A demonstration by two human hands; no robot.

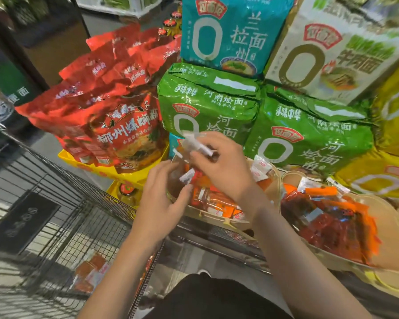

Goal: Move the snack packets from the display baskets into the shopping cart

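Note:
Two pale display baskets hold small orange and red snack packets: the left basket [195,211] right in front of me and the right basket [346,263] beside it. My right hand [221,166] is raised over the left basket and pinches a small clear snack packet [197,142] in its fingertips. Over the same basket, my left hand [165,199] has its fingers loosely spread and touching the packets [217,201] there. The black wire shopping cart [62,217] stands at the lower left, with a few orange packets [90,270] lying on its bottom.
Behind the baskets are stacked large noodle packs: green ones [207,104], a teal one [230,33] and a white one [332,49]. Red pouches [106,111] fill a yellow tray on the left. Yellow packs [392,139] sit at the right.

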